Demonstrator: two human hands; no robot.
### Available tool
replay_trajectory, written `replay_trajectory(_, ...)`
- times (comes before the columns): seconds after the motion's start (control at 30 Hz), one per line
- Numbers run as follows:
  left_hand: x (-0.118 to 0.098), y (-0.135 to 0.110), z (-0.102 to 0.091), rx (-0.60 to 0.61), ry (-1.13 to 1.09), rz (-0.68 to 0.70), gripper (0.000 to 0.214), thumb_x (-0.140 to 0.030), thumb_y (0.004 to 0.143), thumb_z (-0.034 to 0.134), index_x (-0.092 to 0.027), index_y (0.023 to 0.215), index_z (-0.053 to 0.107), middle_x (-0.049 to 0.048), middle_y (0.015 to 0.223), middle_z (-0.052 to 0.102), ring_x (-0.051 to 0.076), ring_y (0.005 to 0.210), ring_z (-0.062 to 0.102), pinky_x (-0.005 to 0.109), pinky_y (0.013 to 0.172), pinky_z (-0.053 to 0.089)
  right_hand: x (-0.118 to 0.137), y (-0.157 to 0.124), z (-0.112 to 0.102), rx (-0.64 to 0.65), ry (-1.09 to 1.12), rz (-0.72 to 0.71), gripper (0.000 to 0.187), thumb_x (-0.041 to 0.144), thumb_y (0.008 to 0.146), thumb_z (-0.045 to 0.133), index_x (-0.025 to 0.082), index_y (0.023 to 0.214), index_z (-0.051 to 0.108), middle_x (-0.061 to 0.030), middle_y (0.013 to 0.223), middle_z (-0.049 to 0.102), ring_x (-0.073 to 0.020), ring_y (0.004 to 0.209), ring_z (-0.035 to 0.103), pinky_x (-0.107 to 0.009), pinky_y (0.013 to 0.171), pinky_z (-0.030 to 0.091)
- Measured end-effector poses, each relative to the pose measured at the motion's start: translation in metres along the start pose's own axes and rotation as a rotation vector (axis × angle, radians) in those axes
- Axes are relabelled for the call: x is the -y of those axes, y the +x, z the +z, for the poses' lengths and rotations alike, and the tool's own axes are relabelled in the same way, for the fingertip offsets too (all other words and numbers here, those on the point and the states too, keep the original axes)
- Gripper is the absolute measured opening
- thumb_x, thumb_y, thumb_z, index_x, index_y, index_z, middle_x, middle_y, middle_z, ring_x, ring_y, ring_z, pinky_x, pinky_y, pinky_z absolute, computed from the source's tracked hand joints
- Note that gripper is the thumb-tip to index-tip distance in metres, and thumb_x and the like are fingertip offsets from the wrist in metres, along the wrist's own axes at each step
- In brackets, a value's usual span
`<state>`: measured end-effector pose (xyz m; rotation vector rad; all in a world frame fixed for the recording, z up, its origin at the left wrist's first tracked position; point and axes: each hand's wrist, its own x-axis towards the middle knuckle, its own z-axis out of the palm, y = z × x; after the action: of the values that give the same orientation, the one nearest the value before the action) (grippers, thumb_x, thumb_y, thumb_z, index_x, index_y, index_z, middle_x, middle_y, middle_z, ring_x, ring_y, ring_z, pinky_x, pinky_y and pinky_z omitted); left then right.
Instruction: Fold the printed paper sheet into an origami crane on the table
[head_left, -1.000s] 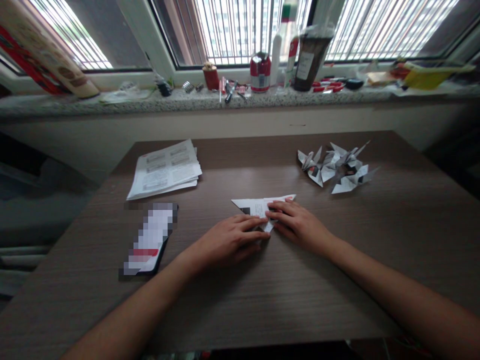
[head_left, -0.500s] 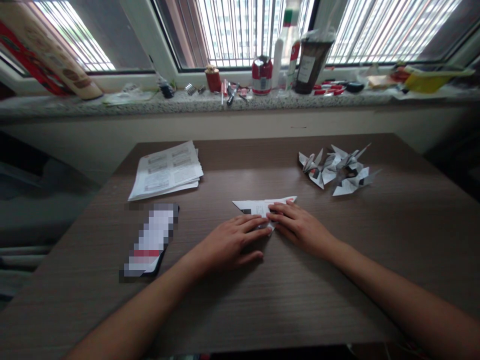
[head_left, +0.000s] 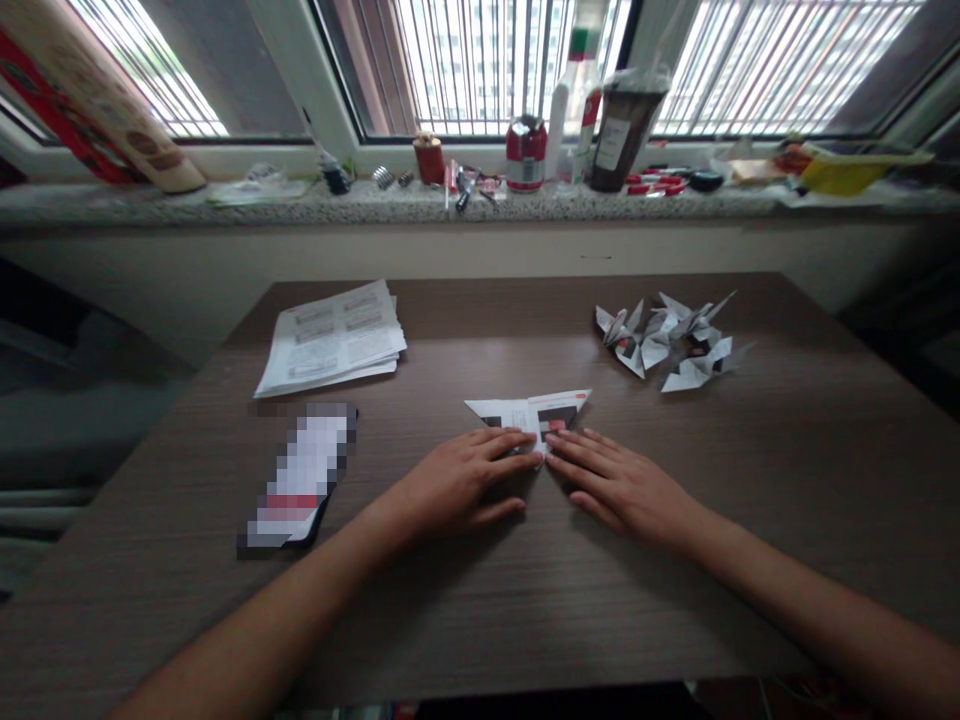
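Note:
A folded piece of printed paper [head_left: 531,412] lies flat on the brown table [head_left: 480,620], its wide edge away from me and its narrow point toward me. My left hand [head_left: 472,475] lies over its left part, palm down with fingers stretched out. On the lower right part rest the fingertips of my right hand [head_left: 622,480], spread and also palm down. The fingers of both hands nearly meet at the paper's near tip, which they partly hide. Dark and red print shows on the paper's right half.
Several folded paper figures [head_left: 675,340] sit at the back right. A stack of printed sheets [head_left: 330,340] lies back left, with a phone [head_left: 304,480], its screen blurred, nearer me. Along the windowsill [head_left: 375,208] stand a red can [head_left: 525,155], a dark cup [head_left: 619,130] and small items.
My right hand has slid down and to the right over the folded paper, uncovering the print on its right half. My left hand stays in nearly the same place.

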<state>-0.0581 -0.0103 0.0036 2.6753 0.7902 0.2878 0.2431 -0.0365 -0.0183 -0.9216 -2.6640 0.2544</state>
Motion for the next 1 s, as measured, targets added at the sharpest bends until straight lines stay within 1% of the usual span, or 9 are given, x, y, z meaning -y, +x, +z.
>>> replay_trajectory(0.1,0.0002,0.0003,-0.0011,0.002,0.005,0.015,0.063,-0.043,0.1,0.068,-0.032,0.158,0.045,0.0083,0.162,0.047,0.03,0.145,0.05,0.051,0.12,0.042,-0.0002,-0.0028,0.003,0.008,0.0,0.004,0.062,0.028,0.106,0.055,0.028,0.165,0.034,-0.0066,0.166,0.042,-0.0251,0.154,0.038,-0.052,0.125,0.04)
replay_trajectory(0.2,-0.0004,0.0007,-0.003,0.025,0.027,0.036,0.057,-0.043,0.102,0.066,-0.031,0.155,0.049,0.0083,0.164,0.045,0.03,0.145,0.049,0.052,0.121,0.042,-0.0013,-0.0017,0.0046,0.018,-0.014,0.002,0.058,0.029,0.107,0.053,0.027,0.163,0.038,-0.0064,0.166,0.043,-0.0245,0.154,0.038,-0.051,0.125,0.039)
replay_trajectory(0.3,-0.0007,0.0008,-0.0034,0.041,0.043,0.032,0.052,-0.045,0.103,0.065,-0.03,0.152,0.054,0.0089,0.165,0.044,0.031,0.146,0.047,0.052,0.121,0.042,-0.0015,-0.0007,0.0048,0.031,-0.038,0.0,0.056,0.031,0.108,0.052,0.026,0.162,0.039,-0.0055,0.166,0.042,-0.0237,0.156,0.035,-0.05,0.126,0.038)
replay_trajectory(0.53,-0.0002,0.0008,-0.0008,0.023,0.006,0.02,0.051,-0.043,0.1,0.069,-0.03,0.148,0.058,0.0092,0.163,0.045,0.032,0.145,0.049,0.052,0.12,0.043,0.0001,-0.0004,0.0033,0.066,-0.064,0.026,0.054,0.034,0.11,0.047,0.026,0.162,0.039,-0.0044,0.165,0.044,-0.0224,0.155,0.036,-0.049,0.127,0.036)
replay_trajectory(0.67,-0.0009,0.0011,-0.0024,0.03,0.009,0.024,0.052,-0.043,0.101,0.067,-0.029,0.15,0.055,0.0095,0.163,0.044,0.032,0.145,0.048,0.051,0.12,0.042,-0.0015,-0.0024,0.0022,0.09,-0.059,0.012,0.058,0.035,0.11,0.046,0.027,0.166,0.03,-0.0033,0.168,0.038,-0.0218,0.156,0.034,-0.049,0.128,0.033)
replay_trajectory(0.77,-0.0018,0.0014,-0.0045,0.061,0.017,0.015,0.059,-0.046,0.102,0.064,-0.029,0.157,0.047,0.009,0.164,0.044,0.031,0.146,0.047,0.049,0.121,0.041,-0.0035,-0.0027,0.0012,0.102,-0.046,0.016,0.061,0.037,0.11,0.046,0.027,0.167,0.025,-0.0028,0.169,0.036,-0.0213,0.157,0.033,-0.049,0.129,0.031)
replay_trajectory(0.83,-0.002,0.0013,-0.0051,0.073,0.03,0.001,0.062,-0.048,0.103,0.062,-0.03,0.16,0.043,0.0083,0.164,0.044,0.031,0.146,0.046,0.049,0.121,0.04,-0.005,-0.0017,0.0,0.119,-0.04,0.015,0.062,0.039,0.11,0.046,0.027,0.167,0.025,-0.003,0.169,0.036,-0.0215,0.157,0.033,-0.049,0.129,0.031)
replay_trajectory(1.0,-0.0013,0.0009,-0.003,0.088,0.064,-0.014,0.06,-0.05,0.103,0.06,-0.031,0.158,0.046,0.0075,0.167,0.039,0.034,0.147,0.045,0.051,0.121,0.04,-0.0087,0.001,-0.0027,0.139,-0.025,0.006,0.06,0.041,0.111,0.045,0.029,0.166,0.027,-0.0015,0.169,0.035,-0.0205,0.157,0.032,-0.048,0.13,0.029)
